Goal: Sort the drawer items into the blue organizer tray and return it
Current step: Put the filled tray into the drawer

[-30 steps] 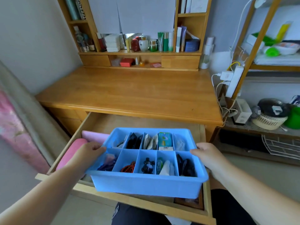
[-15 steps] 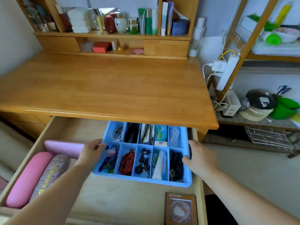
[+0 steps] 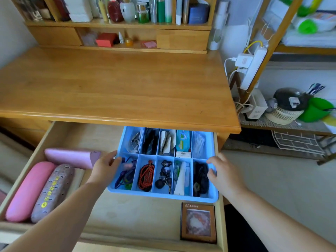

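Note:
The blue organizer tray (image 3: 163,195) lies flat in the back right corner of the open wooden drawer (image 3: 127,215), its far end under the desk top. Its compartments hold small items, among them red beads (image 3: 146,175), dark beads (image 3: 164,176), a tissue pack (image 3: 182,141) and black cords (image 3: 200,176). My left hand (image 3: 105,169) grips the tray's left rim, thumb over the edge. My right hand (image 3: 224,176) holds the right rim with its fingers curled over it.
In the drawer's left part lie a pink case (image 3: 29,190), a brown patterned case (image 3: 52,191) and a pink pouch (image 3: 71,158). A brown framed box (image 3: 198,222) sits at the front right. The desk top (image 3: 118,84) overhangs the drawer; shelves stand behind and to the right.
The tray went from held above the drawer's front down into the drawer, then slid a little further back under the desk top. Both hands stayed on its side rims.

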`<state>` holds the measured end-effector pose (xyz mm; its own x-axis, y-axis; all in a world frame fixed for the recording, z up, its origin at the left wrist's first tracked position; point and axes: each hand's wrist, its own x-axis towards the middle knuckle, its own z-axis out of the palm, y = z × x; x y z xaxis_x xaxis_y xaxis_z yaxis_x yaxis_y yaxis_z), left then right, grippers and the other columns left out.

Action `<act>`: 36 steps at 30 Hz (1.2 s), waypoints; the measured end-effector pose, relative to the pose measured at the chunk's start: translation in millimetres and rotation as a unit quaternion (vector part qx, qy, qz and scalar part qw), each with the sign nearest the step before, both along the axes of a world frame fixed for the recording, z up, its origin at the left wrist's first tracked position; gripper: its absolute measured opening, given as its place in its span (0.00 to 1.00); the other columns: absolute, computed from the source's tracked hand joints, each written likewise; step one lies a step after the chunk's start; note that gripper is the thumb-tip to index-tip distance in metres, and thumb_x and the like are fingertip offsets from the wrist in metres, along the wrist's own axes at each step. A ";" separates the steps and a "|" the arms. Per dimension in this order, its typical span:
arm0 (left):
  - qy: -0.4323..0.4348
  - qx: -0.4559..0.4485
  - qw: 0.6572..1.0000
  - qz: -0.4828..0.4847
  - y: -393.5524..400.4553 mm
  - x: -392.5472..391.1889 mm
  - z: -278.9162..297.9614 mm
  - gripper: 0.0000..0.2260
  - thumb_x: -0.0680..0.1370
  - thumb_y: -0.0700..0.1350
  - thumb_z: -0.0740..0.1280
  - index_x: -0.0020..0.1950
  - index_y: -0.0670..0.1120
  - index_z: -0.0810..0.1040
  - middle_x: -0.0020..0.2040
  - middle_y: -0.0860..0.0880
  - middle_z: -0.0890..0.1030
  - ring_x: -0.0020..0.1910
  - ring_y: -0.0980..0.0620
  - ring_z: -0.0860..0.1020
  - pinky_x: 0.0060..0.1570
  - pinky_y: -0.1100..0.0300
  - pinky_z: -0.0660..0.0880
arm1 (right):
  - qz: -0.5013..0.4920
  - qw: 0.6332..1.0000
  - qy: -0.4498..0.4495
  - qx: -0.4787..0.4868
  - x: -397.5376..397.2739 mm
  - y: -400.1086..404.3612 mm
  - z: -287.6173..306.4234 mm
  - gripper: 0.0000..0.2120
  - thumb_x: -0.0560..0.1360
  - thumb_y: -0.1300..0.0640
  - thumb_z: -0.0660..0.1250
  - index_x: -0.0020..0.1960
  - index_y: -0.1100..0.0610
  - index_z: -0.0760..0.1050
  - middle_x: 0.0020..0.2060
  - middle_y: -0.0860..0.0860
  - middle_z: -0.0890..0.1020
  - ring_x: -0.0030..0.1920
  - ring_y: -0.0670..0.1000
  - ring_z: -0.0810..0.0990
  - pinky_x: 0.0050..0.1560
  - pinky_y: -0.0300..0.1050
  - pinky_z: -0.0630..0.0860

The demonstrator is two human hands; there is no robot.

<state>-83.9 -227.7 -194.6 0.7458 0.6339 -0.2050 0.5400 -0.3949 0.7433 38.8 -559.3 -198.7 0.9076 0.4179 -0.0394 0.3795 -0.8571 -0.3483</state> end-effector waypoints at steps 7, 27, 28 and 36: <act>0.112 0.108 0.983 -0.097 4.9 -22.1 -0.3 0.19 0.79 0.50 0.62 0.69 0.47 0.67 0.55 0.46 0.74 0.48 0.48 0.72 0.47 0.57 0.68 | 0.092 0.991 -0.093 0.003 -28.7 -0.1 24.8 0.07 0.75 0.54 0.65 0.51 0.52 0.78 0.46 0.49 0.76 0.41 0.52 0.79 0.36 0.42 0.66; -0.049 0.401 0.807 -0.432 21.0 -182.5 -3.2 0.28 0.77 0.68 0.49 0.48 0.50 0.81 0.37 0.57 0.80 0.34 0.58 0.79 0.33 0.66 0.73 | 0.388 0.902 0.144 -0.120 -132.9 13.7 2.3 0.30 0.71 0.31 0.52 0.62 0.48 0.73 0.54 0.46 0.79 0.58 0.47 0.74 0.64 0.48 0.65; -0.061 0.410 0.801 -0.432 20.9 -182.6 -2.9 0.28 0.77 0.67 0.49 0.47 0.50 0.81 0.36 0.57 0.80 0.32 0.58 0.79 0.31 0.66 0.73 | 0.425 0.889 0.105 -0.138 -133.5 15.5 3.4 0.30 0.73 0.32 0.50 0.61 0.52 0.72 0.53 0.50 0.79 0.56 0.51 0.74 0.60 0.50 0.67; -0.109 0.436 0.788 -0.421 31.5 -139.8 11.5 0.30 0.77 0.67 0.48 0.44 0.49 0.82 0.33 0.56 0.80 0.30 0.55 0.79 0.27 0.66 0.73 | 0.453 0.876 0.051 -0.157 -97.9 25.8 24.8 0.26 0.79 0.39 0.48 0.65 0.55 0.68 0.55 0.52 0.78 0.57 0.53 0.73 0.58 0.49 0.67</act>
